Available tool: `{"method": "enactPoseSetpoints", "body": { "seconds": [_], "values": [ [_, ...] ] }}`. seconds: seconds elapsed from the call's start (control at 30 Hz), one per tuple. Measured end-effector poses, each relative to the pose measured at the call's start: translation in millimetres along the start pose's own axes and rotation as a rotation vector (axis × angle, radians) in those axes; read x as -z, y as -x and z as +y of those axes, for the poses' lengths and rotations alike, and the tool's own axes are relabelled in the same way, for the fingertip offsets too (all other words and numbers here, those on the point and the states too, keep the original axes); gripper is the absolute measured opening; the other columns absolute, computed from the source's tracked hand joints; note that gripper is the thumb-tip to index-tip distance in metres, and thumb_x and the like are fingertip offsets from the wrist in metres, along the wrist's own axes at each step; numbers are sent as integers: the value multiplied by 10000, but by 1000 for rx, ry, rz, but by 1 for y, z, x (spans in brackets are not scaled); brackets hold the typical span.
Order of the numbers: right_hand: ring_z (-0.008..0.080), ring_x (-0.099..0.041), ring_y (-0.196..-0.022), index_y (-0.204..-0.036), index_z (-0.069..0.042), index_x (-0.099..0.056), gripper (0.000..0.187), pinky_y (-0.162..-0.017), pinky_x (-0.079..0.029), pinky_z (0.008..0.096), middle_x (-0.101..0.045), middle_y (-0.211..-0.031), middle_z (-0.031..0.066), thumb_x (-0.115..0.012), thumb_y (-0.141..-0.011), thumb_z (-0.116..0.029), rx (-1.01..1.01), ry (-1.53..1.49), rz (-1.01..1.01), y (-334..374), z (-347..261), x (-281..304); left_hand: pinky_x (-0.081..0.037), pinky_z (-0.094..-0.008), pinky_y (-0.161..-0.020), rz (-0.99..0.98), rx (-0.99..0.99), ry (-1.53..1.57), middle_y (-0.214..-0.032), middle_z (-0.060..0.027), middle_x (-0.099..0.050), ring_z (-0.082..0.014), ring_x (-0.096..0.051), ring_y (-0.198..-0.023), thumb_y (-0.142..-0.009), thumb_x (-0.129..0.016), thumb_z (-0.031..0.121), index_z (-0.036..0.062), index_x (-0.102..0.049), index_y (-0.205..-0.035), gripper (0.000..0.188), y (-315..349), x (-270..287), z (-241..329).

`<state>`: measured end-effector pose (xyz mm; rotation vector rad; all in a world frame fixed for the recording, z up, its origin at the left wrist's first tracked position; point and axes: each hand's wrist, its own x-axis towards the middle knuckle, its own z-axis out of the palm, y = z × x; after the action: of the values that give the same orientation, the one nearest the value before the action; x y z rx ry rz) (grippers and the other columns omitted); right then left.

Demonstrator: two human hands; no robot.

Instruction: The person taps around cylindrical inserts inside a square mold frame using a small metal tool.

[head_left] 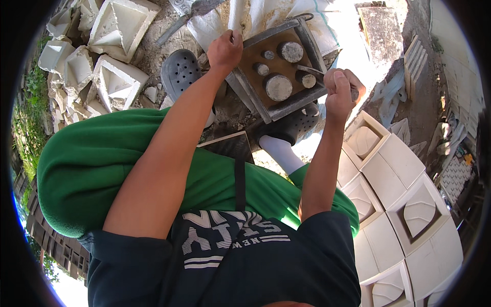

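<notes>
A dark rectangular frame box [249,97] sits between my feet, filled with packed brown sand [286,48]. Several round, pale grey discs of different sizes show in the sand, among them a large one [278,87] and a small one [308,80]. My right hand [341,94], just past the box's right side, is wrapped round a thin metal tool with a dark handle. Its shaft [310,69] reaches left over the rim to the small disc. My left hand [225,50] is closed in a fist by the box's upper left side; what it holds, if anything, is hidden.
Broken white moulded blocks [115,79] are heaped at the far left. Rows of cream moulded blocks [404,204] stand at the right. White sacking [302,13] lies behind the box, and a hammer-like tool [176,28] beside it. Grey clogs [180,74] flank the box.
</notes>
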<state>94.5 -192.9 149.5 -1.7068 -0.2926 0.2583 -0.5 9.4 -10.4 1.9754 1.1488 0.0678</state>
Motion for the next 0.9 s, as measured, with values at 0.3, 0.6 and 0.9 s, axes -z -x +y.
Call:
{"method": "enactPoseSetpoints", "body": {
  "seconds": [0.3,0.6,0.9],
  "values": [
    [156,-291,-553,-635,-111,-309,380,-569,-309,322,-303,-555,15,-406,-967,-268,84,-242,196,14,31,-8,-473,-518,-780,17,17,-16,-827,-210,-669,-447,-617,-828,-928,-442,409,58,-671,-892,420,3,3,6],
    [116,-250,-445,-597,-117,-279,398,-455,-246,282,-277,-512,-2,-404,-959,-227,194,-353,101,19,-4,-1,-496,-506,-757,-2,-6,-19,-805,-193,-681,-423,-637,-801,-936,-456,405,97,-685,-908,384,3,4,7],
    [116,-240,-386,-512,-103,-274,377,-387,-251,290,-290,-447,28,-410,-863,-116,110,-184,-6,6,4,6,-503,-509,-758,8,-4,-3,-813,-203,-683,-425,-643,-801,-932,-460,396,102,-689,-903,374,5,3,6]
  ]
}}
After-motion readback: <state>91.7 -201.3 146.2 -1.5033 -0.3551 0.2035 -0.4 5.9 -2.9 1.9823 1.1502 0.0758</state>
